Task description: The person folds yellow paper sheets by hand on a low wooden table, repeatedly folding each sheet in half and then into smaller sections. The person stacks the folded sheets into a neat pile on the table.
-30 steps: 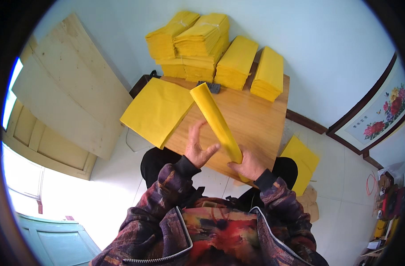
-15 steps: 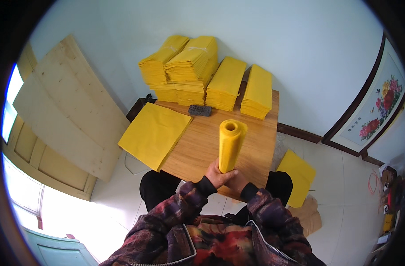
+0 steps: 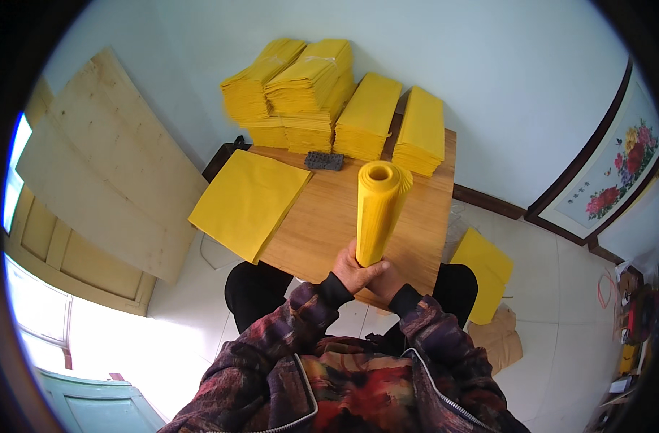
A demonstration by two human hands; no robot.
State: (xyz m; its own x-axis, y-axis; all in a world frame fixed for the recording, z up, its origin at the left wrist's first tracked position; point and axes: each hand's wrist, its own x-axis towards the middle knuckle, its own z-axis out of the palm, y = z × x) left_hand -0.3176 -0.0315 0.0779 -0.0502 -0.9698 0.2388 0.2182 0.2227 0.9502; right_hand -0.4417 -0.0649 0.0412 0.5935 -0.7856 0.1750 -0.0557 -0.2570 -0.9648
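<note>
Since the frame of a second ago, the yellow roll (image 3: 377, 216) has swung from a slant toward 11 o'clock to nearly upright, and the left hand (image 3: 355, 271), then off it with fingers spread, has joined the right hand (image 3: 391, 281) at its lower end. Compared with half a second ago, the top looks wider, its layers fanned out on the 3 o'clock side.

Both hands are pressed together now — the left wrapped round the base of the roll, thumb laid across toward 3 o'clock. Most of the right hand's fingers are hidden, so I can't tell how they grip. The roll stands over the near edge of the table (image 3: 329, 238), a round hollow showing down its middle.

As for progress, the rolling itself looks well along, I'd judge: the tube has formed, though the outer layers sit loosely and no tie shows on it. Taking the hands as the clock's centre, flat yellow sheets (image 3: 250, 203) lie unrolled at 10 o'clock, partly over the table's edge. Yellow bundles (image 3: 308, 83) at 11 look finished — white ties cross the upper ones. Two neat stacks, one at 12 (image 3: 369, 115) and another just short of 1 (image 3: 420, 130), show no tie. More yellow sheeting (image 3: 482, 274) rests on the floor at 3.
</note>
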